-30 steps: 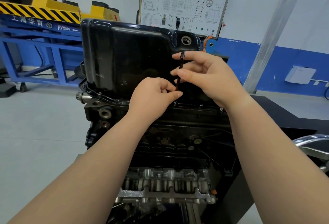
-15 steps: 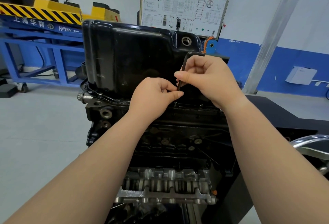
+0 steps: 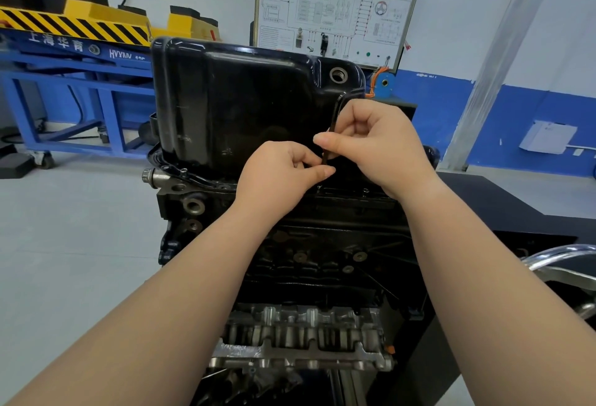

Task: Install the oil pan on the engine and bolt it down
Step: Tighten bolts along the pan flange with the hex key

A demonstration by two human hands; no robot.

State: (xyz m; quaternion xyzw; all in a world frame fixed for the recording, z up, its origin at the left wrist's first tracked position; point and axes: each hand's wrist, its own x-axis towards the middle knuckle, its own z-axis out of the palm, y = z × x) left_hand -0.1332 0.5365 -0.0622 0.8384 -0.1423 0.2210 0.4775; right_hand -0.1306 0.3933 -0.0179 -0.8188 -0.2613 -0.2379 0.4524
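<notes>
Closest to the camera is the engine (image 3: 322, 260), flipped upside down, so its bright metal top end sits at the bottom and the sump face is up top. Both forearms reach over it to the near edge of the oil pan (image 3: 238, 105). The pan is already sitting on the block, with its flange (image 3: 193, 176) down on the mating face.

The bit that matters is the hex key (image 3: 325, 155). It stands close to upright at the pan's near flange, a bit right of the middle, with its top leaning slightly right and the short leg bent over at the top. The left hand (image 3: 280, 176) is lower and nearer the flange, thumb and forefinger pinched tight at the bottom end of the key. I can't tell if there's a bolt under there because the fingers cover it. The right hand (image 3: 380, 144) is just above and to the right, fingers curled in close around the shaft with the thumb pressed on it. So neither hand is free.

My guess is a flange bolt is being spun in, with the right hand turning and the left hand steadying the tip.

Further back is the open drain hole (image 3: 338, 75) at the pan's far right corner. Behind that are a wiring board (image 3: 335, 2) and a blue lift (image 3: 74, 60).
</notes>
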